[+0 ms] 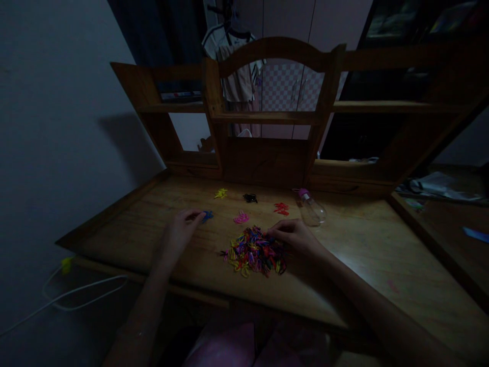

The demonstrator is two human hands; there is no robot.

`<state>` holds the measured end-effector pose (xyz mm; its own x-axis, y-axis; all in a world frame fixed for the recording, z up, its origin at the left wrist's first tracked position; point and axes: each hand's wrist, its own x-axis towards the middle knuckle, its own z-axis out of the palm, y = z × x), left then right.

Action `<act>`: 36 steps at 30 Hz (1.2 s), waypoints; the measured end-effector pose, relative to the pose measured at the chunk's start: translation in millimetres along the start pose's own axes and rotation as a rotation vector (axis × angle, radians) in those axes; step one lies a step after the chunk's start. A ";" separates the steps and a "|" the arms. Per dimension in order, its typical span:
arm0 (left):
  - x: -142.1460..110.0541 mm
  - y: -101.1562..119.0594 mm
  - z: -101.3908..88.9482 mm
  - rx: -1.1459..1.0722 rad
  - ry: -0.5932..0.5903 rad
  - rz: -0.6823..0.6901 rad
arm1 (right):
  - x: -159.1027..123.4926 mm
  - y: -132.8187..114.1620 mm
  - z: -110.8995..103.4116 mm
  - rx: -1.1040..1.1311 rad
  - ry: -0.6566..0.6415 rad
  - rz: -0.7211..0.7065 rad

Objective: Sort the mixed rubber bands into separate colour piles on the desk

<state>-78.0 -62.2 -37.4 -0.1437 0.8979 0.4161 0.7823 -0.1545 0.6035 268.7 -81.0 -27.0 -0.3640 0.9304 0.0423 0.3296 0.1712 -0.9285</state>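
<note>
A mixed heap of small coloured loops, which look like elastic hair ties, lies near the front middle of the wooden desk. My right hand reaches into its upper right side, thumb and fingers pinched together at the loops. Left of the heap, my left hand pinches at a small blue pile, fingertips touching it. Whether a single blue loop is between those fingers is too dark to make out. Sorted by colour behind the heap are pink, yellow, black and red piles.
A clear bulb-shaped bottle with a purple cap lies on the desk, right of the red pile. A wooden shelf unit rises along the back edge. At lower left, a white cable hangs beside the desk. The room is dim.
</note>
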 end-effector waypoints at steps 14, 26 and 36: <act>-3.5 23.7 -9.8 0.111 0.068 0.136 | 1.8 6.2 -1.8 0.022 -0.029 0.009; -68.4 93.8 16.9 -0.105 -0.149 0.284 | 1.0 3.7 -3.3 0.075 -0.036 0.006; -76.4 79.5 29.8 -0.154 -0.192 0.221 | -2.6 -2.9 0.7 0.036 0.104 -0.052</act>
<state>13.2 -130.8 -41.5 0.1481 0.8947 0.4215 0.6789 -0.4018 0.6145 268.1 -84.2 -24.7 -0.2868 0.9495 0.1275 0.2802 0.2104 -0.9366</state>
